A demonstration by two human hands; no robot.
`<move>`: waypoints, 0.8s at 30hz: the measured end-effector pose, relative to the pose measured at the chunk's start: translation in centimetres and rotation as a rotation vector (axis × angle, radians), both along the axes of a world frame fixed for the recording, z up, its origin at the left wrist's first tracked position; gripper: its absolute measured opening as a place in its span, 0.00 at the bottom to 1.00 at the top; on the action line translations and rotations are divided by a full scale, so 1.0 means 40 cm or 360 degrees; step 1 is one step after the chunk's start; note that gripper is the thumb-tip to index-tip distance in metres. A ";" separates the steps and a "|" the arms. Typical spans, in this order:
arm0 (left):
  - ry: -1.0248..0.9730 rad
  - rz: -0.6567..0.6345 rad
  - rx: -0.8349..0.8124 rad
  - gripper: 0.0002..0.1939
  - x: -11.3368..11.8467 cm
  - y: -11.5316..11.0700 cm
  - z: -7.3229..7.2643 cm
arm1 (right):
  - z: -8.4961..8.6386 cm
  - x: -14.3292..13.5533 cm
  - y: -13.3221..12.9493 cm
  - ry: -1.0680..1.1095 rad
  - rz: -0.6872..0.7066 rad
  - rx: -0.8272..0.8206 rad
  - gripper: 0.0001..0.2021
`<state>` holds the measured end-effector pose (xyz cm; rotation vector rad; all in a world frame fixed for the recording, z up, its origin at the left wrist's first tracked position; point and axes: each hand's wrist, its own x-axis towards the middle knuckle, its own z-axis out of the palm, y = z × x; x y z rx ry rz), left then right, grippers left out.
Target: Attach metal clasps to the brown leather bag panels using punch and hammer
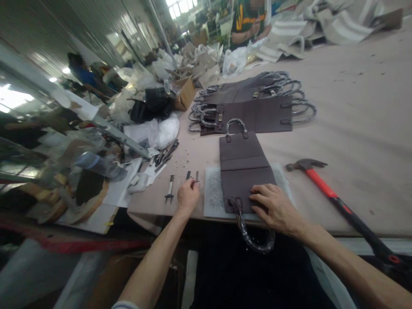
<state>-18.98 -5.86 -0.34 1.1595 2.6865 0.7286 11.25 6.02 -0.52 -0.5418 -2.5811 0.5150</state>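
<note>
A dark brown bag panel (243, 184) lies on a pale, scuffed slab (213, 195) in front of me. At its far end stands a plastic-wrapped handle (236, 124); another wrapped handle (255, 244) hangs over the table's near edge. My right hand (273, 206) rests on the panel's near right corner, fingers apart and slightly bent. Left of the slab, my left hand (188, 197) is closed with thumb and forefinger pinched at a small metal rod (197, 176). A short dark tool piece (188, 175) and a caliper-like metal tool (170, 189) lie beside that hand.
A claw hammer (325, 184) with a red and black handle lies to the right. Behind the slab are several handled brown panels (257, 113). Dark strip-like tools (165, 154), a cardboard box (186, 94) and plastic bags fill the left. A person (251, 25) is across the table.
</note>
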 end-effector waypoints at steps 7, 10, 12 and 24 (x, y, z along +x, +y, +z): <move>-0.0222 0.0048 -0.0411 0.10 -0.105 0.071 0.026 | -0.041 0.000 0.009 0.0175 -0.0024 -0.0060 0.10; -0.0246 0.0036 -0.0457 0.11 -0.113 0.101 0.027 | -0.050 0.004 0.014 0.0216 -0.0020 -0.0096 0.10; -0.0211 0.0057 -0.0458 0.10 -0.131 0.114 0.033 | -0.053 0.004 0.015 0.0235 -0.0031 -0.0123 0.09; -0.0029 -0.0104 -0.0961 0.09 -0.218 0.057 0.031 | -0.027 0.002 0.004 0.0264 -0.0032 -0.0242 0.11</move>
